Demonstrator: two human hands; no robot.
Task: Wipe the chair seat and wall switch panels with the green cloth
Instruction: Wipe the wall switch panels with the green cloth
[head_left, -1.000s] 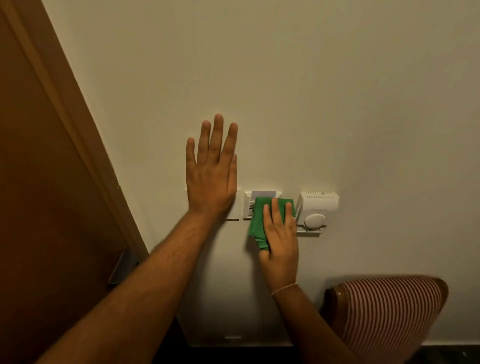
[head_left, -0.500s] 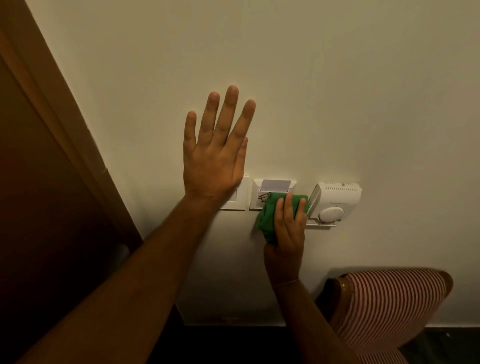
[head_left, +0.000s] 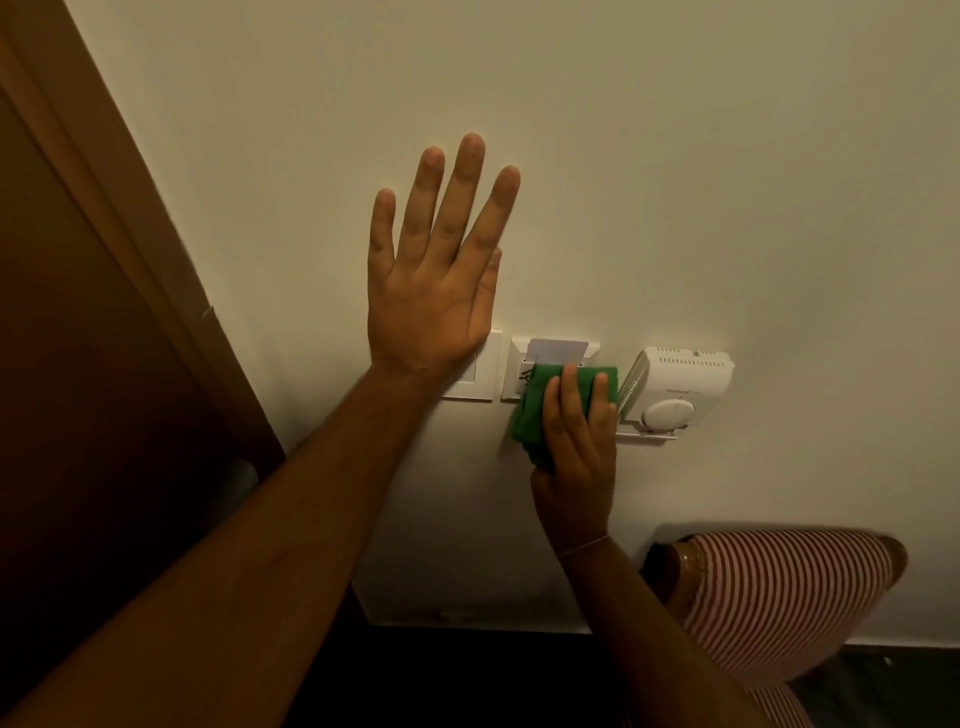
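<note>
Meanwhile, key card (head_left: 557, 349) upright in slot panel (head_left: 514, 374), right hand (head_left: 576, 441) grip on green cloth (head_left: 530, 410), left hand (head_left: 431, 291) flat, fingers spread.

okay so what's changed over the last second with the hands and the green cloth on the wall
The right hand has slid the green cloth a little rightward across the middle switch panel, toward the thermostat. It keeps its grip. The left hand stays flat on the wall, partly over the left switch panel. The striped chair is untouched.
</note>
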